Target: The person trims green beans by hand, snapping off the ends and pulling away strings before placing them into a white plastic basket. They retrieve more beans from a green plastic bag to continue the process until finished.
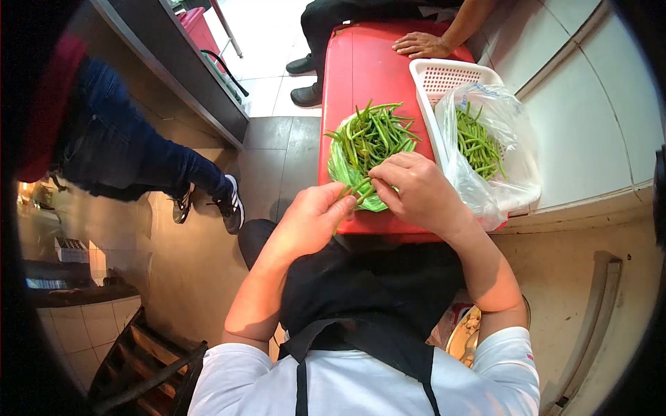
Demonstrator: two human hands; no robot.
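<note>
A pile of green beans lies on a green plastic bag on top of a red table. My left hand and my right hand meet at the near edge of the pile, both pinching the same few green beans between the fingertips. To the right stands a white plastic basket holding a clear plastic bag with more green beans inside.
Another person's hand rests on the far end of the red table, their black shoes on the floor beyond. A person in jeans and sneakers stands at left. A tiled wall runs along the right.
</note>
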